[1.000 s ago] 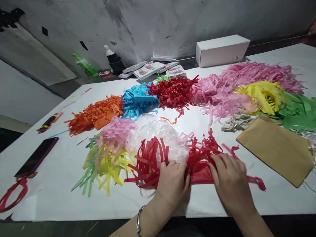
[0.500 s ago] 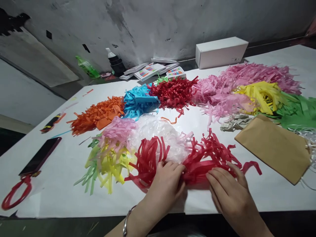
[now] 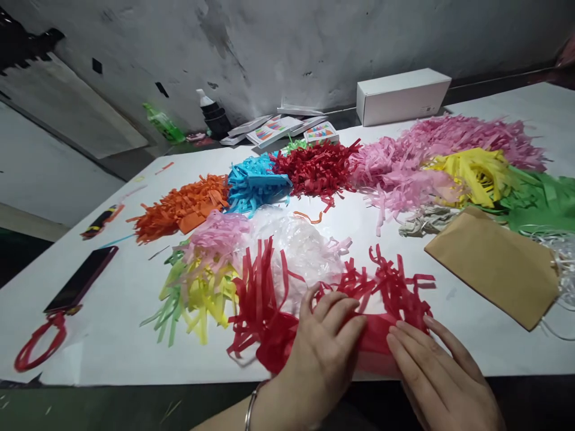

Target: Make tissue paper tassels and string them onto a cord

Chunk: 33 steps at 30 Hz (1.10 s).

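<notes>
Both hands press down flat with open fingers, left hand and right hand, on red fringed paper at the near edge of the white table. Its thin cut strips stick up, curly. Behind lie pink, blue and orange piles.

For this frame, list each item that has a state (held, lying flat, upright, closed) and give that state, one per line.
Red fringed paper: flat on the table, pressed under both hands.
Left hand: palm down on the red paper, open.
Right hand: flat, fingers on the paper's uncut edge.
White box: closed, lying on its side.
Phone: flat, screen dark.
Brown envelope: lying flat.
Dark bottle: upright, capped.
</notes>
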Each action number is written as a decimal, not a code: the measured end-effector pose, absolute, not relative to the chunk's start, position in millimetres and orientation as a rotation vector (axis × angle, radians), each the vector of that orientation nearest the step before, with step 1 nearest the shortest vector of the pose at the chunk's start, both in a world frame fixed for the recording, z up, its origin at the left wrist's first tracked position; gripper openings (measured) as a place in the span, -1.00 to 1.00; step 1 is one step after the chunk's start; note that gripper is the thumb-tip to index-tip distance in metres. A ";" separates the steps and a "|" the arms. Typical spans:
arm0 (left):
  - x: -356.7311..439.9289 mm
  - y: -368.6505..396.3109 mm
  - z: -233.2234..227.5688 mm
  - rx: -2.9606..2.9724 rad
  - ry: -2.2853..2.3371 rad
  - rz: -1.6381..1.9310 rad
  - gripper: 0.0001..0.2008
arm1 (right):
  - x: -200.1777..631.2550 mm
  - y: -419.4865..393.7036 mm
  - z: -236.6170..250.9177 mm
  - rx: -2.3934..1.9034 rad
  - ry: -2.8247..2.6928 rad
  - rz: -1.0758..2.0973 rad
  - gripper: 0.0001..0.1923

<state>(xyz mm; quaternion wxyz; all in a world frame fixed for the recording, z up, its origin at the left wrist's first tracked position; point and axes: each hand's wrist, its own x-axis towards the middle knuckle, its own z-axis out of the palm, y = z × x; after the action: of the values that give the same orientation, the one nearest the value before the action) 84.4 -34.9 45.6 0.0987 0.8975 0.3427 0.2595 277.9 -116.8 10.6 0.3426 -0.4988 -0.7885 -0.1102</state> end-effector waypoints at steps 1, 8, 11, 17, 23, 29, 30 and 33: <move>83.1 -28.5 41.6 2.655 1.045 0.770 -0.76 | 280.0 -118.3 10.6 -1.283 -2.079 -0.290 -0.64; 62.8 -13.2 45.0 2.841 1.034 0.523 -0.42 | 286.6 -116.6 -10.5 -1.290 -2.065 -0.263 -0.62; 68.3 -30.3 40.3 2.862 0.704 0.423 -0.54 | 279.7 -112.6 -16.5 -1.219 -2.061 -0.239 -0.65; 65.0 -31.4 14.8 2.721 0.777 0.473 -0.82 | 284.0 -114.5 -22.7 -1.237 -2.074 -0.103 -0.61; 61.1 -28.4 14.2 2.658 0.804 0.476 -0.86 | 277.3 -112.4 -18.3 -1.406 -1.898 -0.026 -0.84; 67.5 -21.2 19.0 2.616 1.024 0.394 -0.79 | 266.2 -94.3 -9.3 -1.753 -1.869 -0.050 -0.76; 68.4 -19.5 18.6 2.612 1.050 0.395 -0.79 | 266.6 -91.6 -7.6 -1.801 -1.872 -0.085 -0.74; 71.1 -15.4 16.6 2.604 1.125 0.390 -0.79 | 267.9 -87.4 -1.9 -1.896 -1.821 -0.256 -0.75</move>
<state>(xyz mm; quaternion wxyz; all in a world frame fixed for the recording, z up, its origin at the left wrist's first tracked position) 71.1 -15.4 16.6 0.1387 0.9007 0.3890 0.1348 267.9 -87.4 -1.9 0.2474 -0.6956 -0.6679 -0.0940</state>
